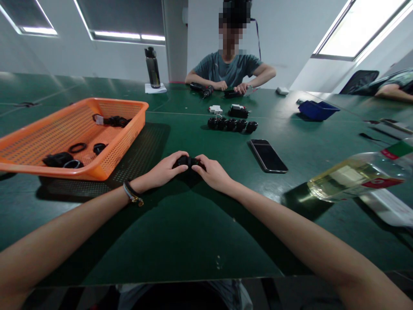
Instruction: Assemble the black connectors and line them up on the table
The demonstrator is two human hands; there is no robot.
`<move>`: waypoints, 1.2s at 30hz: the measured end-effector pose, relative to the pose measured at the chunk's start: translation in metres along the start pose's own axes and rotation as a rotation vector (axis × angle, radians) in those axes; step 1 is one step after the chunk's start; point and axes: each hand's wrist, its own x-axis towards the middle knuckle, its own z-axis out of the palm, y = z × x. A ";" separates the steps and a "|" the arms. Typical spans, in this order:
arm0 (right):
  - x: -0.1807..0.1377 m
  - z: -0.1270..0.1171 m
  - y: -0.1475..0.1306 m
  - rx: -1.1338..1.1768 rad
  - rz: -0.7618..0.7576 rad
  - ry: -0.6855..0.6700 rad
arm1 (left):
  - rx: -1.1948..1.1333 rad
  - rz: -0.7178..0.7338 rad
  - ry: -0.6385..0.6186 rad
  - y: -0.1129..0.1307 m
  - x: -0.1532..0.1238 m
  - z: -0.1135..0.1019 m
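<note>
Between my two hands is a small black cylindrical part (186,161), held just above the green table (193,232). My left hand (168,167) is closed around its left end. On the right end, the fingers of my right hand (211,170) pinch it. My fingers cover much of the part, so its exact kind cannot be made out. Beyond my hands, several similar round black parts (231,124) stand in a row. An orange perforated basket (125,150) to the left holds black parts (60,159), a black ring (77,147) and a cable bundle (114,121).
A phone (268,156) and a bottle of yellowish liquid (348,176) are on my right. Farther back are a blue bin (318,110), a black device (238,111) and a dark water bottle (152,69). Across the table a person (226,69) handles something beside a power drill (201,88).
</note>
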 end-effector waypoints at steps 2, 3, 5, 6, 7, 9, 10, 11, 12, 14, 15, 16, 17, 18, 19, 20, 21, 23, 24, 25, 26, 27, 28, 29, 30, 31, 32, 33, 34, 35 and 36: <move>0.000 0.000 -0.001 -0.003 0.004 0.002 | -0.002 -0.003 -0.001 0.000 0.000 0.000; 0.000 0.000 -0.001 -0.004 0.006 0.003 | -0.004 -0.005 -0.001 0.000 0.000 0.000; 0.000 0.000 0.000 -0.004 0.002 0.005 | -0.006 -0.009 -0.001 0.000 0.000 0.000; 0.000 0.001 0.000 -0.004 -0.001 0.007 | -0.007 -0.009 0.000 0.000 0.000 0.000; 0.000 0.001 0.000 -0.002 -0.004 0.007 | -0.007 -0.008 0.000 -0.001 0.000 0.000; 0.000 0.001 0.001 0.002 -0.008 0.007 | -0.004 -0.009 0.000 -0.001 0.000 0.000; 0.000 0.001 0.001 0.002 -0.008 0.006 | -0.002 -0.010 0.001 0.000 0.000 0.000; 0.000 0.001 0.002 0.002 -0.008 0.004 | 0.001 -0.013 0.002 0.000 0.000 0.000; 0.000 0.001 0.002 -0.001 -0.007 0.003 | 0.005 -0.015 0.002 0.000 0.000 0.000; 0.000 0.001 0.002 -0.008 -0.007 0.002 | 0.012 -0.019 0.003 0.001 0.000 -0.001; 0.000 0.001 0.002 -0.012 -0.009 0.003 | 0.015 -0.020 0.001 0.002 0.000 -0.001; 0.001 0.001 0.002 -0.017 -0.011 0.005 | 0.016 -0.022 0.000 0.002 0.000 -0.001; 0.001 0.002 0.002 -0.024 -0.012 0.008 | 0.018 -0.022 0.001 0.002 -0.001 -0.001; 0.001 0.002 0.003 -0.033 -0.012 0.011 | 0.018 -0.022 0.002 0.002 -0.001 0.000; 0.001 0.002 0.003 -0.042 -0.010 0.012 | 0.019 -0.021 0.003 0.001 -0.001 0.000; 0.002 0.002 0.003 -0.050 -0.007 0.013 | 0.018 -0.019 0.004 0.001 0.000 0.000; 0.002 0.002 0.003 -0.055 -0.005 0.013 | 0.017 -0.017 0.006 0.000 0.000 0.000; 0.002 0.002 0.003 -0.050 -0.007 0.012 | 0.016 -0.016 0.005 -0.001 0.000 0.000; 0.002 0.002 0.003 -0.042 -0.011 0.010 | 0.015 -0.016 0.005 -0.001 0.000 0.000; 0.002 0.002 0.003 -0.034 -0.014 0.008 | 0.014 -0.015 0.007 -0.002 0.000 0.000; 0.002 0.001 0.003 -0.030 -0.015 0.007 | 0.015 -0.015 0.008 -0.002 0.000 0.000; 0.002 0.001 0.003 -0.030 -0.015 0.006 | 0.016 -0.014 0.010 -0.002 0.000 0.000; 0.002 0.001 0.003 -0.032 -0.015 0.006 | 0.018 -0.015 0.011 -0.002 0.000 0.000; 0.002 0.001 0.002 -0.035 -0.014 0.007 | 0.019 -0.016 0.012 -0.001 0.000 0.000; 0.001 0.001 0.002 -0.036 -0.014 0.008 | 0.021 -0.017 0.012 -0.001 -0.001 0.000; 0.001 0.001 0.002 -0.035 -0.014 0.008 | 0.022 -0.019 0.011 -0.001 -0.001 0.000; 0.002 0.001 0.002 -0.034 -0.015 0.009 | 0.022 -0.020 0.010 -0.001 -0.001 0.000; 0.002 0.001 0.001 -0.032 -0.015 0.009 | 0.022 -0.020 0.009 0.000 -0.001 0.000; 0.002 0.001 0.001 -0.031 -0.013 0.007 | 0.021 -0.020 0.007 0.000 0.000 0.000; 0.002 0.001 0.001 -0.029 -0.011 0.003 | 0.020 -0.019 0.005 0.000 0.000 0.000; 0.002 0.001 0.001 -0.028 -0.009 0.000 | 0.019 -0.018 0.002 0.000 0.000 0.000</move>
